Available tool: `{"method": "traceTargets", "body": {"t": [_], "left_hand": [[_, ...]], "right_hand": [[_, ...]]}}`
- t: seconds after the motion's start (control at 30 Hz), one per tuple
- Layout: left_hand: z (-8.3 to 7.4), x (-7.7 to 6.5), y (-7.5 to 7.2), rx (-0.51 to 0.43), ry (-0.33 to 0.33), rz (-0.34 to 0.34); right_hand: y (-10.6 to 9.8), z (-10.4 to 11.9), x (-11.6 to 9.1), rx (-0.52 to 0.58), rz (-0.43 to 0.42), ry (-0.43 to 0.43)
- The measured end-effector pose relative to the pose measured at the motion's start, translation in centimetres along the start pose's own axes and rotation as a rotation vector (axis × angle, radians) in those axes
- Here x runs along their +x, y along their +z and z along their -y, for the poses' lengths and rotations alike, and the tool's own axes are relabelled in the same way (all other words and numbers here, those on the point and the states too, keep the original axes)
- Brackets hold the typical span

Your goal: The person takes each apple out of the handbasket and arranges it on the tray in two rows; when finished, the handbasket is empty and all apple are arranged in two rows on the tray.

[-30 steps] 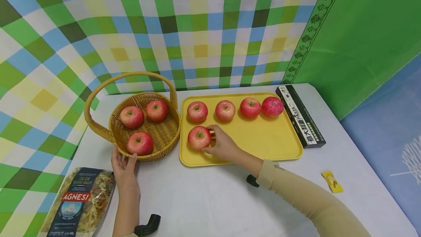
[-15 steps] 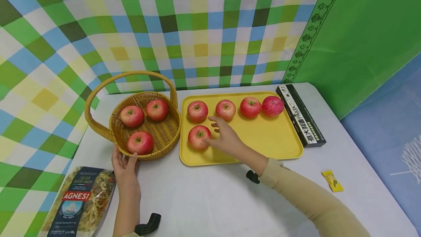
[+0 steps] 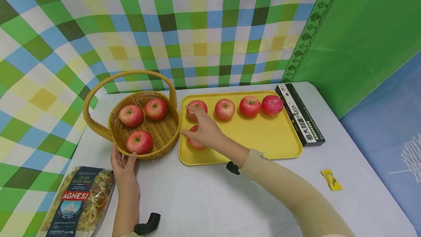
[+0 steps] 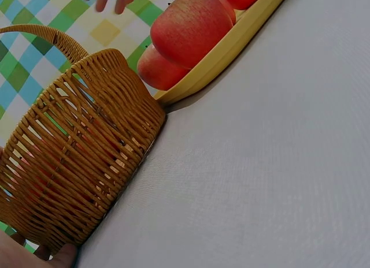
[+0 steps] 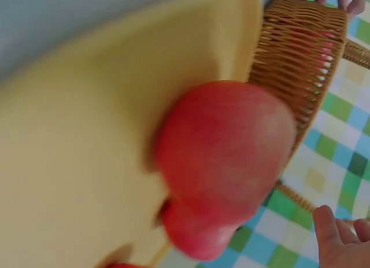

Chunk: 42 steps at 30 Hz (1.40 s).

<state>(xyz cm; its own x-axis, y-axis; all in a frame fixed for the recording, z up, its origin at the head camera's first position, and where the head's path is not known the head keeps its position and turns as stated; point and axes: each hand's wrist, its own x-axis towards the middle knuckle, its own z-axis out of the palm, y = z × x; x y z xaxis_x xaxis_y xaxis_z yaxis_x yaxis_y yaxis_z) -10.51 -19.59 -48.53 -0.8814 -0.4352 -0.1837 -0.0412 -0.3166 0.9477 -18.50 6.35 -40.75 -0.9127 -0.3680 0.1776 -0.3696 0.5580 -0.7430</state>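
Note:
My left hand (image 3: 124, 167) holds the near left side of a wicker basket (image 3: 169, 145), its thumb by the rim. Three red apples lie inside, one apple (image 3: 139, 142) at the front. Over the left end of a yellow tray (image 3: 256, 138) hovers my right hand (image 3: 208, 131), fingers spread and nothing in its grasp. Beneath it, a front apple (image 3: 196, 142) and a back apple (image 3: 197, 103) are partly hidden. In the right wrist view the nearest apple (image 5: 225, 146) sits below the hand (image 5: 344, 245), apart from its fingers.
Along the tray's back edge sit more apples, among them a darker pink one (image 3: 272, 105). A black pasta box (image 3: 300, 116) lies against the tray's right side. A bag of pasta (image 3: 79, 200) lies at the front left, a small yellow packet (image 3: 331, 180) at the right.
My right hand has let go of the tray's front apple, lifted away with fingers spread, then moved left over it. The left hand stays at the basket.

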Motion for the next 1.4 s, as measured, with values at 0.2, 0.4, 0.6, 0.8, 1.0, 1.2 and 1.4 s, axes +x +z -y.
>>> {"method": "traceTargets", "body": {"t": [0.2,0.4,0.6,0.8,1.0,1.2,1.4], "left_hand": [[0.1,0.1,0.0,-0.003,0.007,0.012],[0.1,0.1,-0.1,-0.009,0.009,0.015],[0.0,0.1,0.0,-0.013,0.009,0.011],[0.0,0.1,0.0,0.002,0.015,0.010],[-0.1,0.0,0.1,0.032,0.003,-0.011],[-0.1,0.0,0.1,0.034,0.016,-0.021],[0.0,0.0,0.1,0.045,0.033,0.002]], "right_hand": [[2.1,2.4,3.4,-0.073,0.053,-0.014],[4.1,3.5,6.8,-0.141,0.056,0.034],[5.8,3.4,9.2,-0.194,0.061,0.080],[7.6,3.2,10.5,-0.282,0.042,0.145],[8.9,3.3,11.1,-0.366,0.023,0.180],[10.0,2.9,11.9,-0.375,0.009,0.206],[10.8,2.4,12.5,-0.361,-0.005,0.250]]}}
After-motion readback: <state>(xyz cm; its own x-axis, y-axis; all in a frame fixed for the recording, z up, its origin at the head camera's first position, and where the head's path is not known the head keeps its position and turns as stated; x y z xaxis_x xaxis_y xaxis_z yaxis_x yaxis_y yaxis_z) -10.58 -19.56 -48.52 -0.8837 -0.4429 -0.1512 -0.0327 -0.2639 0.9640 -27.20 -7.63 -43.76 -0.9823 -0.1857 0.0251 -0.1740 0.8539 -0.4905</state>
